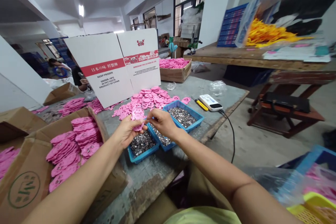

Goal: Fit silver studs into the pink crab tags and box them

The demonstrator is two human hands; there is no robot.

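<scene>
Two hands in view. At far left, carton (pixel 28 178) of stacked pink parts; left hand (pixel 128 132) grips one pink piece (pixel 137 114); right hand (pixel 163 121) pinches its edge, fingertips closed, above blue trays (pixel 144 155) of metal bits.

the worn grey table (pixel 152 175) before me carries three blue trays (pixel 199 119) of small metal bits, set side by side near its edge. behind them lie loose pink pieces (pixel 149 99) in a heap. at my left sits an open brown carton (pixel 23 182) of stacked pink pieces, behind the heap stands a white carton panel (pixel 112 66), and to the right lie a yellow-handled screwdriver (pixel 201 104), a white device (pixel 210 102) and a clear bag (pixel 217 86).
</scene>
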